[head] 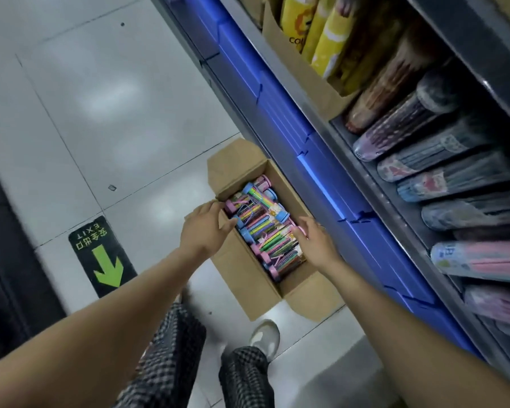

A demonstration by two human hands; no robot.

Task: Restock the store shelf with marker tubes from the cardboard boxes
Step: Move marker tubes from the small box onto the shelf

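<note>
While at box (242, 272) edges, both hands (202, 228) on tubes (262, 228).

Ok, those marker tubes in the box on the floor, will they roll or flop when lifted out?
The marker tubes look like stiff round cylinders, so probably rigid. Likely to roll if laid on a flat shelf. Their smooth clear walls may be a bit slippery.

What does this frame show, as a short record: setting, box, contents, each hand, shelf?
setting: store aisle, tiled floor
box: open cardboard box on the floor beside the shelf unit
contents: marker tubes with pink and blue caps, lying packed side by side
left hand: at the tubes' left ends, fingers curled round them
right hand: at the tubes' right ends, fingers on them
shelf: more tubes lying in a row
</note>
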